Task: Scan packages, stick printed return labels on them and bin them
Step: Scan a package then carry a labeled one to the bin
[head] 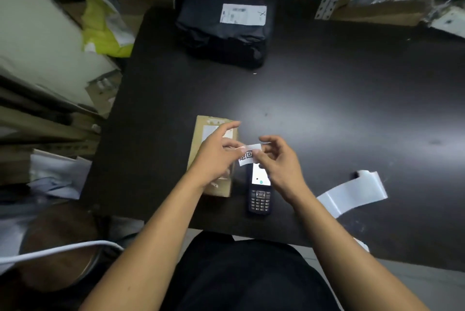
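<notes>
Both hands pinch a small printed label [249, 155] just above the handheld scanner [260, 191]: left hand [216, 157] at its left edge, right hand [280, 162] at its right; the cardboard package [201, 132] lies left of the scanner.

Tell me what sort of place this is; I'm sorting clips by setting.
Probably a parcel returns or warehouse packing station: a handheld scanner lies on the dark table beside a cardboard package, a black mailer bag waits behind, and both hands hold a printed label.
</notes>
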